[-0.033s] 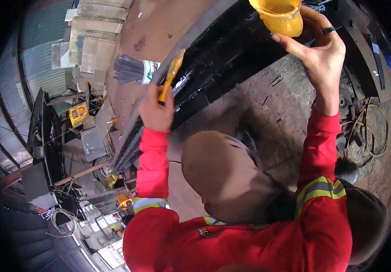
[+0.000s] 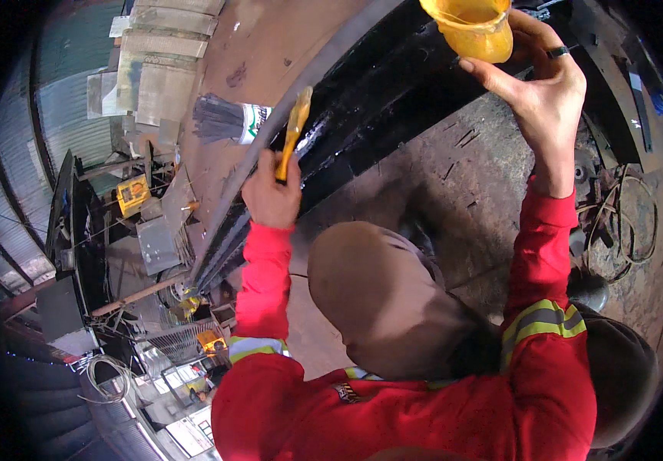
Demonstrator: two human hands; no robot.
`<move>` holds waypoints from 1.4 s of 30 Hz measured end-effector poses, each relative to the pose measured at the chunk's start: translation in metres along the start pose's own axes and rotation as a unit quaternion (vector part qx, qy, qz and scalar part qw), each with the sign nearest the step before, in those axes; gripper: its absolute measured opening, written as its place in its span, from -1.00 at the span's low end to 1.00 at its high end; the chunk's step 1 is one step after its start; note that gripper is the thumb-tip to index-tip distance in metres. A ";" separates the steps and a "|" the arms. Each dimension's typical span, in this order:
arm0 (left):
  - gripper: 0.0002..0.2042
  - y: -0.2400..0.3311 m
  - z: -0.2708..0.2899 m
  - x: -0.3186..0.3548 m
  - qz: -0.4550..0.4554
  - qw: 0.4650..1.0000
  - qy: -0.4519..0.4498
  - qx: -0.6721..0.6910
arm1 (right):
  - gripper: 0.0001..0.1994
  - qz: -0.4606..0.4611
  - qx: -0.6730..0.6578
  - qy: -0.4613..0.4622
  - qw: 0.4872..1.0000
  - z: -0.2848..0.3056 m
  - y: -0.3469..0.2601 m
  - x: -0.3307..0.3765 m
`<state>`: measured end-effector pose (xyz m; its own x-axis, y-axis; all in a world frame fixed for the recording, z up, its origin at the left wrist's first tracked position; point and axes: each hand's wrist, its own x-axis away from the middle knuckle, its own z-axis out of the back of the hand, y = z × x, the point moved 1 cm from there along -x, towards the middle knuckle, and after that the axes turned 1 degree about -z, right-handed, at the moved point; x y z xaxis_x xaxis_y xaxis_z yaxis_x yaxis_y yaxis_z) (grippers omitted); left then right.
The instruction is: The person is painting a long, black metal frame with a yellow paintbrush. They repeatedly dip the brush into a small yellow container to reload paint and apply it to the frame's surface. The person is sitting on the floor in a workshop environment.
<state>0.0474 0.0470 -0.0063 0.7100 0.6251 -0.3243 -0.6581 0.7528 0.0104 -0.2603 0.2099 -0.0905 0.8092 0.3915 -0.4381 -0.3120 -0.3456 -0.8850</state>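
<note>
My left hand [image 2: 271,190] is closed around the handle of a yellow paintbrush [image 2: 296,131]. Its bristles point up and away from me, over the edge of a long, glossy black metal beam [image 2: 401,84]. Farther right, my right hand [image 2: 546,88] grips a yellow plastic cup [image 2: 485,42] from its right side, thumb near the base. The cup's mouth is partly cut off by the upper edge, and yellowish smears coat its rim. Some fingers of the right hand are hidden behind the cup.
A bundle of dark rods [image 2: 220,119] in a white-labelled wrap lies left of the beam. Cardboard sheets [image 2: 166,92] lie at the far left. A yellow box [image 2: 133,195] stands among metal scraps. Coiled hose [image 2: 631,230] rests on the floor at right.
My left hand and the paintbrush have shifted slightly to the right, the hand a little nearer to me. The right hand and cup have hardly moved.
</note>
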 end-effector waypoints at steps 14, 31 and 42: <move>-0.81 0.018 -0.003 0.016 0.031 0.994 -0.015 0.107 | -0.36 0.012 0.026 0.009 1.000 0.018 0.007 -0.001; -0.87 0.032 -0.030 -0.100 -0.257 0.966 0.029 0.024 | -0.41 -0.037 -0.096 0.057 0.993 0.030 -0.015 -0.014; -0.78 0.010 -0.015 -0.037 0.037 0.992 0.025 0.122 | -0.36 -0.013 -0.001 0.040 0.999 0.036 0.004 -0.011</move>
<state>0.0110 0.0288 -0.0086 0.6447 0.6741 -0.3605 -0.6238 0.7365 0.2616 -0.2885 0.2348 -0.0951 0.8547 0.3304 -0.4003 -0.2892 -0.3373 -0.8959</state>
